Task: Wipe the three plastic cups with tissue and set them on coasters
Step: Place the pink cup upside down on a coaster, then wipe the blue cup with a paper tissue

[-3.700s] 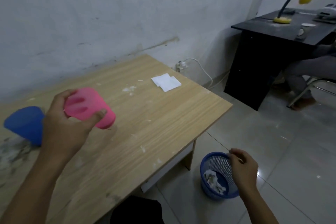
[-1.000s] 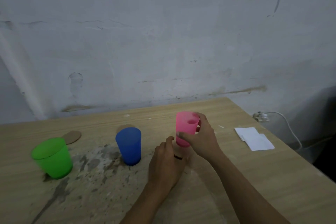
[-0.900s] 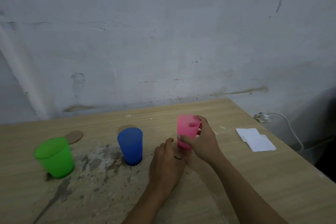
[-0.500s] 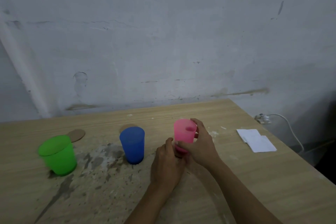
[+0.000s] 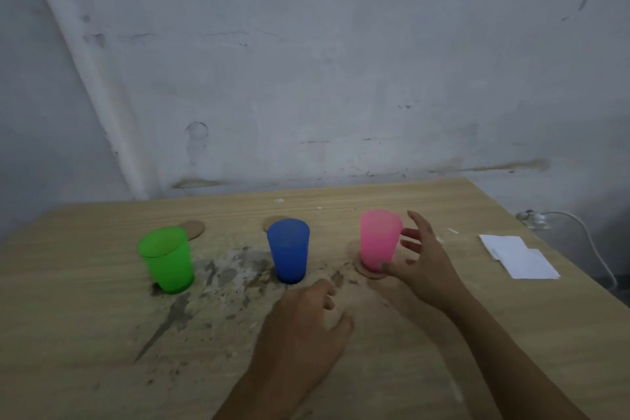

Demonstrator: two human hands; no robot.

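The pink cup stands upright on its coaster, and that's one cup home. The right hand sits just right of it, fingers spread apart and straight, thumb low by the cup's base, gripping nothing. Whether the thumb actually touches the cup is hard to tell. The left hand rests on the table in front of the pink cup and a little to its left, fingers loosely curled, nothing in them.

What's left? To the left of the pink cup stands the blue cup on bare, stained wood, with a second coaster peeking out behind it. Further left again, the green cup, also off its coaster, and a third coaster lies just behind that one. So, by my reading, one down and two to go, both wanting a wipe and a short hop back. Fresh tissue lies flat well to the right of the pink cup.

The tabletop is pale wood grain, badly blotched with dark smears between the green and blue cups. Behind the pink cup rises a scuffed grey-white wall; off the table's right corner a white cable trails down.
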